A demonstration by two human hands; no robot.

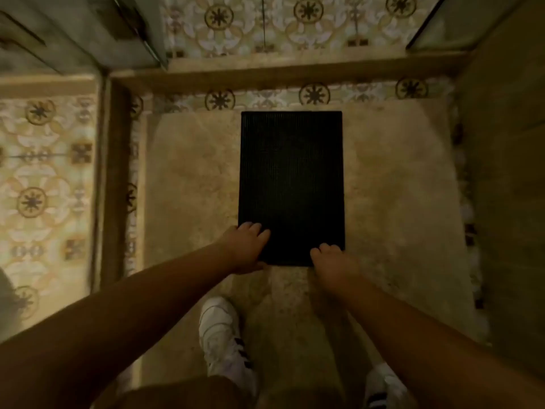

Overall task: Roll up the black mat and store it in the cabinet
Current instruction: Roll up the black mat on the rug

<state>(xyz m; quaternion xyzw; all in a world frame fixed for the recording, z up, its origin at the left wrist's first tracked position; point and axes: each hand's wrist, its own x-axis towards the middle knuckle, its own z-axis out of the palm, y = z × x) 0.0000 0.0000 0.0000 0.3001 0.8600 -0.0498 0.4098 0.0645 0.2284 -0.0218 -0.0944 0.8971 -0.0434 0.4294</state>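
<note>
A black ribbed mat [291, 178] lies flat and unrolled on the beige stone floor, its long side running away from me. My left hand [247, 249] grips the mat's near left corner, fingers on top and thumb at the edge. My right hand [332, 261] holds the near right corner the same way. No cabinet can be made out for certain.
Patterned floral tiles [219, 98] border the stone floor [191, 187]. A raised step [265, 75] runs across beyond the mat. Glass panels [88, 39] stand at the far left and far right [442, 22]. My white shoes [221, 335] are just behind the mat.
</note>
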